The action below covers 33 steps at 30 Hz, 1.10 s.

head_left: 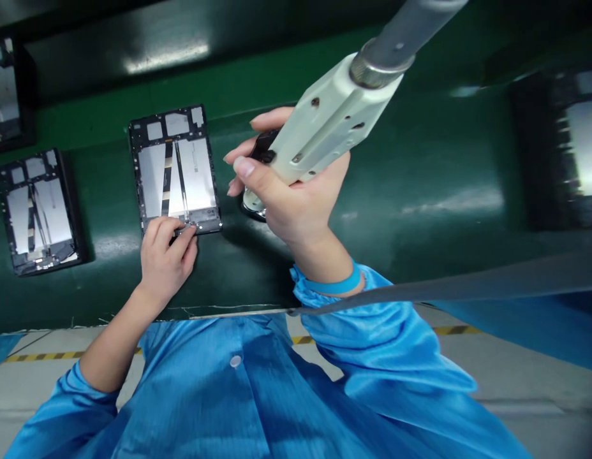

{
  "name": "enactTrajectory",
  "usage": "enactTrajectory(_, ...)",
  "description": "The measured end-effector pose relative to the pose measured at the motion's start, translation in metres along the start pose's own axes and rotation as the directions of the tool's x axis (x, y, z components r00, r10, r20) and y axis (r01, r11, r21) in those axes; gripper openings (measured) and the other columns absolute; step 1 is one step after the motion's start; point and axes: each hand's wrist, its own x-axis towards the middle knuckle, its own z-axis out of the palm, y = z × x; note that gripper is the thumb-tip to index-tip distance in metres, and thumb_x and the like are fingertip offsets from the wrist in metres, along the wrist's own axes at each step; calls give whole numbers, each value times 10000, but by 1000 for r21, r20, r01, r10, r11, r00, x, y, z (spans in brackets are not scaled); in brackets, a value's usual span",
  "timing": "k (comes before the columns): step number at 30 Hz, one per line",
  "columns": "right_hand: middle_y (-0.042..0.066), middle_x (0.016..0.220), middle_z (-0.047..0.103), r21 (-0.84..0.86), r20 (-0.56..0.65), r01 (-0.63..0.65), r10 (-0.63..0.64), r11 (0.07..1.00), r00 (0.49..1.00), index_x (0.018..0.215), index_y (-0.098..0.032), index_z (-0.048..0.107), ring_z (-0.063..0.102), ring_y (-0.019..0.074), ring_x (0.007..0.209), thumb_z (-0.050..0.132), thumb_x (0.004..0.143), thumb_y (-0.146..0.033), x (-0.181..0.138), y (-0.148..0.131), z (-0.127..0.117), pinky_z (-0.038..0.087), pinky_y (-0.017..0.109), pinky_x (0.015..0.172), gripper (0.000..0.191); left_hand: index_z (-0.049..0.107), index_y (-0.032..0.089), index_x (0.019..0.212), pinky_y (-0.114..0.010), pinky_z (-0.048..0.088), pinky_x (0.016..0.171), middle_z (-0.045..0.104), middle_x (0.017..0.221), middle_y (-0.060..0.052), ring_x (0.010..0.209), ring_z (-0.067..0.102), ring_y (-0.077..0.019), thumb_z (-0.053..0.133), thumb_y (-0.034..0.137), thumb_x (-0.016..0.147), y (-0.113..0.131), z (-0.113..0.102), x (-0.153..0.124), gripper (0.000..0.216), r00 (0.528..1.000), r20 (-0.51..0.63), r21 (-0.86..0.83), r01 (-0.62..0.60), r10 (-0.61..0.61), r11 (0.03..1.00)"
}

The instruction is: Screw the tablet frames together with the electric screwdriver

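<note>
An opened tablet [199, 172] lies on the green bench, its inner side with silver plate and flat ribbon cables facing up. At its lower edge, my left hand [166, 255] has its fingers bent and drawn together. Whatever sits between those fingertips is too small and covered to make out. Just right of the tablet, my right hand [300, 204] is wrapped round a pale electric screwdriver [332, 121]. The screwdriver slants from upper right to lower left, apart from the tablet. Its tip is hidden by the hand and body of the tool.
More opened tablets rest at the left, one nearby [51, 210] and one farther back [6, 89]. A blurred device [583, 140] stands at the far right. A grey strap [420, 290] crosses near my right sleeve. The bench's front edge [205, 315] runs close to my body.
</note>
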Motion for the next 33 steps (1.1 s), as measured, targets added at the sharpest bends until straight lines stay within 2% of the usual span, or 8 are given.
enactTrajectory(4,-4,949,774,35,-7,-17,17,999,1000,1126,-301,705,742,162,683,964,796,-497,1,8,-1,672,342,652,463,746,260,1203,-551,583,1092,723,1250,-101,1322,638,-308,720,174,1032,-10,-5,-3,193,1000,9,-49,-1,1,999)
enactTrajectory(8,-4,871,772,76,50,-45,41,996,998,1036,-255,727,763,178,705,949,790,-512,6,10,-3,691,358,696,419,762,243,1214,-533,595,1107,741,1281,-103,1301,674,-294,667,254,1083,-58,-5,14,162,999,53,35,-2,1,999)
enactTrajectory(14,-103,533,518,213,93,-152,135,965,986,941,-233,716,555,117,466,896,767,-362,15,3,-8,489,290,490,282,819,143,1170,-516,605,1088,767,1264,-92,1195,705,-302,604,477,1120,-196,-15,125,400,986,135,276,62,-102,959)
enactTrajectory(17,-124,502,434,277,67,-135,120,951,990,933,-255,694,467,99,428,871,741,-312,19,-1,-11,400,278,465,267,810,86,979,-459,589,1092,782,1078,-85,1105,709,-257,487,630,1126,-228,-30,170,649,977,126,292,131,-173,948)
enactTrajectory(20,-140,493,342,338,47,-107,97,935,994,925,-267,681,392,91,397,859,725,-315,23,-5,-14,356,282,457,272,803,114,930,-463,576,1076,792,998,-105,1057,712,-256,514,712,1087,-185,-34,174,683,990,60,220,112,-128,969)
enactTrajectory(27,-147,508,262,363,142,-225,185,904,973,964,-286,593,344,108,405,844,742,-407,17,-25,-7,374,319,513,356,711,152,1150,-398,591,875,757,1057,-124,982,697,-262,525,741,1083,28,-3,85,621,970,134,-201,-175,204,964)
enactTrajectory(29,-149,501,243,368,179,-226,169,902,969,944,-292,558,326,108,401,837,757,-430,13,-29,-2,362,315,509,363,678,163,1080,-384,560,819,718,971,-108,910,659,-251,462,650,1138,51,3,75,536,979,97,-192,-160,181,968)
enactTrajectory(33,-150,463,296,459,221,-281,198,843,955,900,-292,545,294,100,383,840,702,-361,6,-39,5,309,303,487,361,645,175,1114,-379,536,816,694,967,-102,895,639,-248,379,560,1182,51,7,73,473,991,87,-332,-69,104,941)
